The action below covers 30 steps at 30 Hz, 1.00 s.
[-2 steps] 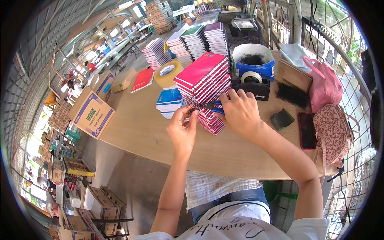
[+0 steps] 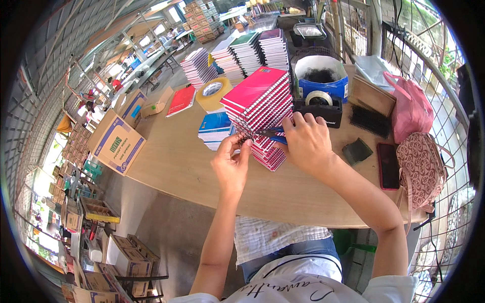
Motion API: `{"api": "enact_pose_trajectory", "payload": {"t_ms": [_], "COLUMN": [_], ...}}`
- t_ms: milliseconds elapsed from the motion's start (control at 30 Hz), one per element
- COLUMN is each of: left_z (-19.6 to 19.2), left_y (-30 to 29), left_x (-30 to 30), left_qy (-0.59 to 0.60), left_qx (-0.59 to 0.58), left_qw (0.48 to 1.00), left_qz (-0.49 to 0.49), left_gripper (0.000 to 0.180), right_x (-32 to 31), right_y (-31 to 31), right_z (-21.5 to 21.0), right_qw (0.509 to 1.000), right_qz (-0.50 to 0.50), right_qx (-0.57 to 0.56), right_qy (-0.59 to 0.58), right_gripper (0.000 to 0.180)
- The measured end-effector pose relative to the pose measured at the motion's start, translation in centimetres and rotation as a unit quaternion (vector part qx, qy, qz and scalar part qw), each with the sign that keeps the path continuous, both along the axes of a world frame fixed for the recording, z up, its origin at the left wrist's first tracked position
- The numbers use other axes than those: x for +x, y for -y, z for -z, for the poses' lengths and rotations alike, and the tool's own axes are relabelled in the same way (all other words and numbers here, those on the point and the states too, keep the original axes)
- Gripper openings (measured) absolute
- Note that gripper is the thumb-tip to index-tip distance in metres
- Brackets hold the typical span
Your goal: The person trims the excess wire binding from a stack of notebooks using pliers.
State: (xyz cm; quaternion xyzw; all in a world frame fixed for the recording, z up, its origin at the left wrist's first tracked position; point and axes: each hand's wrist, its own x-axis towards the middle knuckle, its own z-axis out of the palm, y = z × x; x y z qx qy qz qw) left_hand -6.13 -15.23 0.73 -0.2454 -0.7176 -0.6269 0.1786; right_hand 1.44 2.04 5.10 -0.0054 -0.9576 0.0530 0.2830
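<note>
The person's left hand [image 2: 230, 164] is raised at the near corner of a tall stack of pink spiral-bound notebooks [image 2: 260, 108], its thumb and forefinger pinched together on the dark wire binding [image 2: 244, 138] that runs down that corner. The other fingers curl loosely behind the pinch. The right hand [image 2: 305, 144] lies just across from it, knuckles up, fingers closed around a small tool with blue handles [image 2: 275, 134]; its dark tip points toward the left fingertips and meets the stack's edge between the two hands. What kind of tool it is I cannot tell for sure.

The stack leans and fans out, standing on a round wooden table [image 2: 202, 171] right in front of both hands. Just left of the left fingers sits a short pile of blue notebooks [image 2: 214, 129]. Beyond them lie a roll of brown packing tape [image 2: 213, 93] and a single red notebook [image 2: 182, 100]. Past the right knuckles is a black tape dispenser [image 2: 319, 108] with a blue tub [image 2: 321, 76] behind it. To the right of the right wrist lie loose black binding combs [image 2: 369, 121], a red-edged phone [image 2: 388, 165] and two pink bags [image 2: 411, 108]. Far beyond the fingertips, more notebook stacks [image 2: 250, 53] stand in rows.
</note>
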Motion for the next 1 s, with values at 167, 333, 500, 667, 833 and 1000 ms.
{"api": "enact_pose_trajectory", "payload": {"t_ms": [167, 333, 500, 667, 833, 1000], "left_z": [0.0, 0.0, -0.6, -1.5, -2.0, -1.8], "left_y": [-0.1, -0.1, 0.1, -0.1, -0.4, -0.1], "left_x": [0.2, 0.0, 0.6, 0.8, 0.8, 0.6], "left_qy": [0.002, 0.005, 0.034, 0.049, 0.046, 0.027], "left_qx": [0.011, 0.005, 0.02, 0.027, 0.04, 0.024], "left_qw": [1.0, 1.0, 0.998, 0.997, 0.997, 0.999], "left_qz": [0.01, 0.018, 0.041, 0.051, 0.052, 0.04], "left_gripper": [0.019, 0.019, 0.018, 0.022, 0.021, 0.02], "right_x": [-0.3, -1.4, -0.3, -0.4, -0.6, 0.0], "right_y": [0.3, -0.3, -0.9, -0.7, -0.1, -0.2], "right_z": [0.3, 1.0, 0.3, 0.2, -0.5, -0.5], "right_qw": [1.0, 0.999, 0.999, 0.998, 1.0, 0.999], "right_qz": [-0.012, -0.019, -0.03, 0.001, -0.016, 0.003], "right_qx": [-0.014, -0.02, -0.037, 0.005, -0.019, 0.012], "right_qy": [0.008, 0.029, 0.007, -0.056, 0.008, -0.03], "right_gripper": [0.035, 0.023, 0.025, 0.041, 0.042, 0.044]}}
